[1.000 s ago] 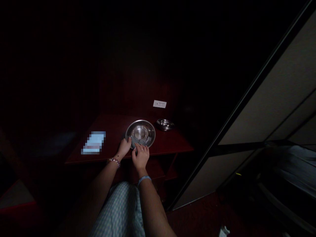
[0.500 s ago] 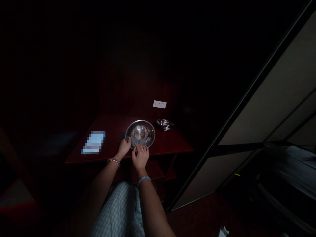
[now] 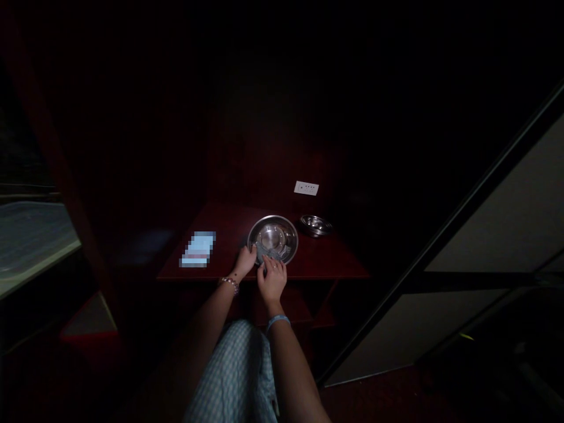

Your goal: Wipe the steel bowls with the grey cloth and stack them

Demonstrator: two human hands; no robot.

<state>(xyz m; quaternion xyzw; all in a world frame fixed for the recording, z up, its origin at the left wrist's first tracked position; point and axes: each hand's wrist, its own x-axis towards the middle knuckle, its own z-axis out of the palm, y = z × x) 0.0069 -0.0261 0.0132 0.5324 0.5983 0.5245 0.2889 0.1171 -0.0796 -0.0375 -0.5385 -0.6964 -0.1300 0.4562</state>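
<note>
A shiny stainless steel bowl [image 3: 291, 232] rests near the front edge of a dark red desk [image 3: 231, 223]. My left hand [image 3: 244, 260] is closed on its left front rim, thumb toward the inside. A grey cloth [image 3: 265, 253] lies bunched against the bowl's near inner wall. Over the front rim, my right hand [image 3: 272, 279] presses the cloth with its fingers bent and close together; the fingertips are partly hard to see. Behind and right of the bowl stand smaller nested steel bowls [image 3: 315, 226], apart from both hands.
A lit, pixelated rectangle [image 3: 198, 249] lies on the desk's left. A white wall socket [image 3: 306, 188] is on the dark back panel. Light panels [image 3: 489, 235] in a dark frame slant along the right. Below the desktop is a shelf [image 3: 291, 308].
My view has turned left, so the desk and everything on it appear farther right. Both hands stay at the bowl's near rim, with little visible change in their hold.
</note>
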